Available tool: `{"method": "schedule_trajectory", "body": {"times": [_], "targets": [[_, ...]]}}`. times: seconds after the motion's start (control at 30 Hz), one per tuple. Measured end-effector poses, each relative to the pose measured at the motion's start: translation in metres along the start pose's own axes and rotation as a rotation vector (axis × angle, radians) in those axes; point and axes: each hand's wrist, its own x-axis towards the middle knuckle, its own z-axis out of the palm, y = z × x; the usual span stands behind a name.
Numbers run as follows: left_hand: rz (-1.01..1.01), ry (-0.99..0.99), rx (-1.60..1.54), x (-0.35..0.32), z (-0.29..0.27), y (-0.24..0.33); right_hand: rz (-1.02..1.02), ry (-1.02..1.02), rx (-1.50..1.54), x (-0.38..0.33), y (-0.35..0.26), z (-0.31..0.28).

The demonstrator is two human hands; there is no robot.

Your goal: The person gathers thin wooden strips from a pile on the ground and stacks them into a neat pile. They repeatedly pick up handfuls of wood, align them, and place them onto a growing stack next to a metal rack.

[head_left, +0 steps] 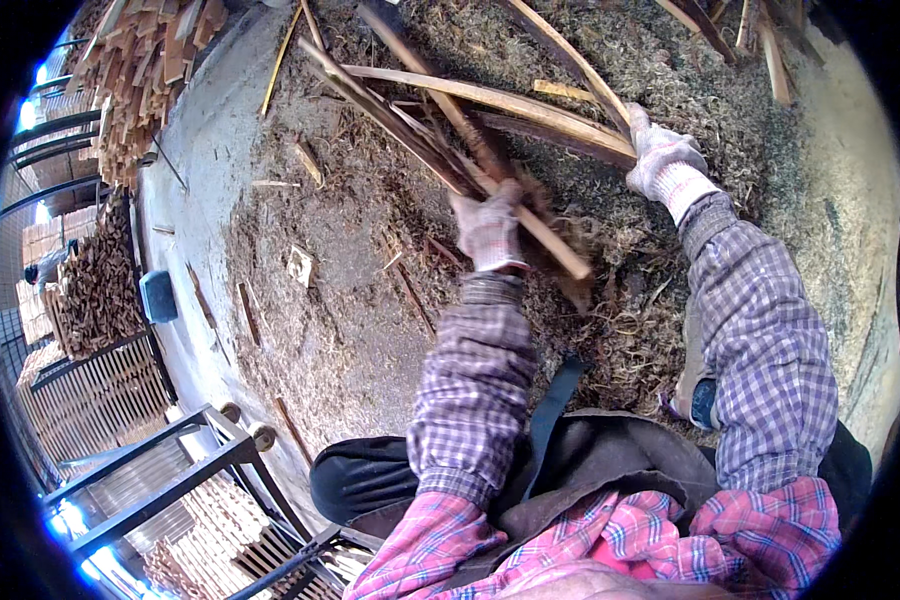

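My left hand (488, 232), in a pale work glove, is closed around several long wooden strips (400, 125). They stretch up and away to the left, and one strip's end sticks out to the right, blurred by motion. My right hand (663, 160), gloved too, grips the near ends of other wooden strips (505, 97). One of those runs far left and crosses behind the left hand's bundle; another slants up toward the top. Checked sleeve covers reach to both wrists. Under the hands lies a floor strewn with shavings (360, 310).
Loose wooden pieces (775, 60) lie at the top right, and small scraps are scattered at left. Stacked wooden strips (135, 90) and black metal racks (170, 480) line the left side. A blue block-like thing (158, 297) sits near them. My knees are close below.
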Motion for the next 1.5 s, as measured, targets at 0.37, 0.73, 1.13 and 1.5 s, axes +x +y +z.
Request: {"method": "schedule_trajectory", "body": {"times": [0.37,0.73,1.13,1.5], "targets": [[-0.646,-0.294,-1.069,-0.018,0.058,-0.103,-0.258,-0.099,0.001,-0.013,-0.012,-0.009],[-0.181,-0.151,-0.835,-0.001,0.031,-0.021,-0.376,-0.259,0.462,0.031,-0.036,0.018],[-0.357,-0.63,-0.893,-0.005,-0.043,-0.062,-0.304,-0.229,0.45,-0.055,-0.087,0.051],[-0.027,-0.318,-0.811,-0.031,-0.037,-0.019,-0.702,0.191,0.655,-0.075,-0.071,0.046]]}}
